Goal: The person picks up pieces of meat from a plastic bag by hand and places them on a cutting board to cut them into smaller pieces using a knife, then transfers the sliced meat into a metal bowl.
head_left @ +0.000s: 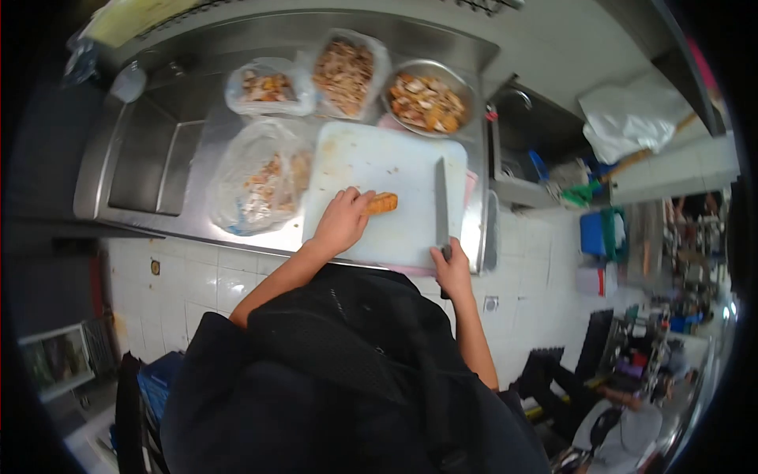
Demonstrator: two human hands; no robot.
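On the white cutting board (363, 162) lies a small golden-brown piece of cooked meat (384, 204). My left hand (343, 221) grips its left end, fingertips bent over it. A long-bladed knife (442, 197) rests along the right side of the board, its blade pointing away from me and apart from the meat. Its dark handle is wrapped by my right hand (452, 272) near the board's front right corner. A few small crumbs dot the board.
Behind the board stands a metal bowl (469, 110) of chopped meat. Clear plastic bags hold shredded meat (343, 75), meat pieces (267, 85) and more scraps (264, 189). Steel sinks lie left (150, 170) and right (529, 126). Another person (568, 395) sits at lower right.
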